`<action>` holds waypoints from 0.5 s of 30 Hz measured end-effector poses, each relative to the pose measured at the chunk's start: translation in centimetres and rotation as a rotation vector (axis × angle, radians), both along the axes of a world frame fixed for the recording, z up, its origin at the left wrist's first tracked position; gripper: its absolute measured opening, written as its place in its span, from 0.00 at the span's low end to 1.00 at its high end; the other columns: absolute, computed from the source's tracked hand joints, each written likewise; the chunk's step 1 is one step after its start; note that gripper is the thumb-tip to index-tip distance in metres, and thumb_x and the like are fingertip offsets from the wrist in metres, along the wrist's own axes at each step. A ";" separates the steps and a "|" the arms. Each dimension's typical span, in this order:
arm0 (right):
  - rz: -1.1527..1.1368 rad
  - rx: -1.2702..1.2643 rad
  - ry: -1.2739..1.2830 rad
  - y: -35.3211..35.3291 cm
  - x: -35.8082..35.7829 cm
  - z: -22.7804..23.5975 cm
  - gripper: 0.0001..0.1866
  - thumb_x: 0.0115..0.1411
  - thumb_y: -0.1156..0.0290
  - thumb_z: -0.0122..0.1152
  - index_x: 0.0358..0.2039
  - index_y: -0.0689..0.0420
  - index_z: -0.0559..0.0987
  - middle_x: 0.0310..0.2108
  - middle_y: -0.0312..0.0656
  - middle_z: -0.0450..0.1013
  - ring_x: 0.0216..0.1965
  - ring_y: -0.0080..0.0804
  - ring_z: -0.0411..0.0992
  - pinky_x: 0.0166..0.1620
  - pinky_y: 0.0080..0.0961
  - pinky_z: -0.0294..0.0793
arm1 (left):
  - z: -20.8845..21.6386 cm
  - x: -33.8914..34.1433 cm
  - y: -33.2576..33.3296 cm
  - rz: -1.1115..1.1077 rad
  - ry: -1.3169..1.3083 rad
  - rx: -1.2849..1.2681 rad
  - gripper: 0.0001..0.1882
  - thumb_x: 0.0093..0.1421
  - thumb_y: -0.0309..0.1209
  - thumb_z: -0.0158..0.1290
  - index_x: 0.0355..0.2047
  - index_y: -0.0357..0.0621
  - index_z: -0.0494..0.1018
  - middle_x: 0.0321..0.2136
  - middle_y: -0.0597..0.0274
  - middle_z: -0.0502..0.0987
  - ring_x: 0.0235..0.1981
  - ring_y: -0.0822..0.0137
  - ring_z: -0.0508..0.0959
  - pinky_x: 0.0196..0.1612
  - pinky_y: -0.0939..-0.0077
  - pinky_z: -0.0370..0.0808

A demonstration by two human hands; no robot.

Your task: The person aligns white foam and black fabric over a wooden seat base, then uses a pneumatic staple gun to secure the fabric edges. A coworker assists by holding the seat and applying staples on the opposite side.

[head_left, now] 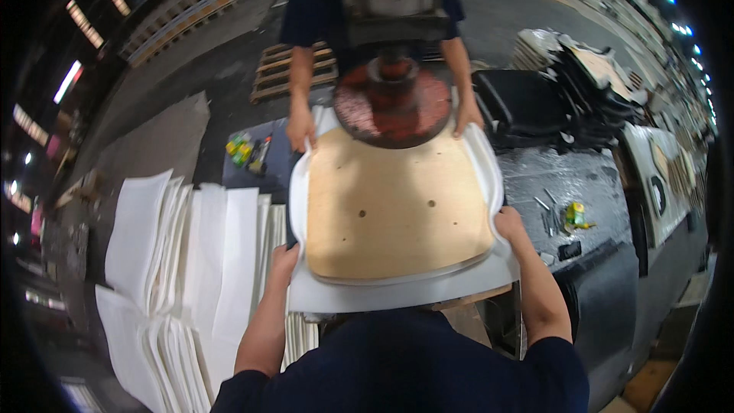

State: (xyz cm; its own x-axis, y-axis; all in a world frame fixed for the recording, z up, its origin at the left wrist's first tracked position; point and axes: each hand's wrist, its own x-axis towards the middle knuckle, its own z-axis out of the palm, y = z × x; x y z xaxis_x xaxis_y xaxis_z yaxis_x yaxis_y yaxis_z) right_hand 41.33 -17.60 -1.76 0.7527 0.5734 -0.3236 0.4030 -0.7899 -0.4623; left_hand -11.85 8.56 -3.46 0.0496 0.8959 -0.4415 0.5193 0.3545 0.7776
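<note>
A pale plywood seat board (397, 210) with several small holes lies on a white foam sheet (397, 293), whose edges curl up around the board's sides. My left hand (285, 260) is closed on the foam at its near left edge. On the near right, my right hand (508, 223) grips the opposite edge, its fingers partly hidden behind the foam. Across from me, a co-worker's two hands (302, 130) hold the far corners of the foam. Over the board's far part hangs a round red press plate (394, 103), covering some of that edge.
White foam sheets (176, 245) stand in stacks at my left. To the right, a plastic-covered table (527, 176) carries small tools and a yellow-green packet (575, 214). Black padded seats (527, 103) pile up behind it. A wooden pallet (279, 73) lies on the floor beyond.
</note>
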 end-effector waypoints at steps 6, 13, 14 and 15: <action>0.020 -0.023 -0.044 -1.3 2.2 -1.8 0.24 0.62 0.66 0.51 0.49 0.67 0.87 0.50 0.72 0.81 0.57 0.69 0.79 0.63 0.54 0.76 | 0.4 1.3 -1.2 -0.008 -0.073 -0.065 0.25 0.65 0.43 0.64 0.43 0.26 0.85 0.33 0.55 0.86 0.32 0.65 0.83 0.36 0.62 0.78; 0.048 0.007 -0.032 -1.3 3.0 -3.4 0.23 0.62 0.67 0.51 0.48 0.66 0.87 0.50 0.70 0.81 0.58 0.69 0.79 0.63 0.54 0.76 | 0.0 0.1 -0.8 -0.049 -0.127 0.004 0.21 0.67 0.41 0.63 0.41 0.28 0.85 0.31 0.61 0.83 0.31 0.71 0.79 0.35 0.65 0.76; 0.052 -0.019 -0.056 -1.6 3.6 -2.7 0.23 0.62 0.67 0.52 0.48 0.67 0.87 0.51 0.69 0.81 0.58 0.69 0.79 0.63 0.54 0.76 | -0.5 0.6 -1.2 -0.060 -0.202 -0.010 0.21 0.68 0.41 0.62 0.41 0.29 0.84 0.31 0.61 0.83 0.31 0.72 0.78 0.34 0.65 0.75; 0.125 0.029 -0.123 -1.8 3.6 -2.5 0.22 0.62 0.64 0.52 0.42 0.70 0.87 0.46 0.71 0.81 0.54 0.73 0.78 0.59 0.54 0.77 | -0.5 0.7 -1.1 -0.068 -0.235 -0.012 0.20 0.68 0.40 0.61 0.40 0.29 0.84 0.29 0.62 0.82 0.30 0.72 0.77 0.33 0.64 0.74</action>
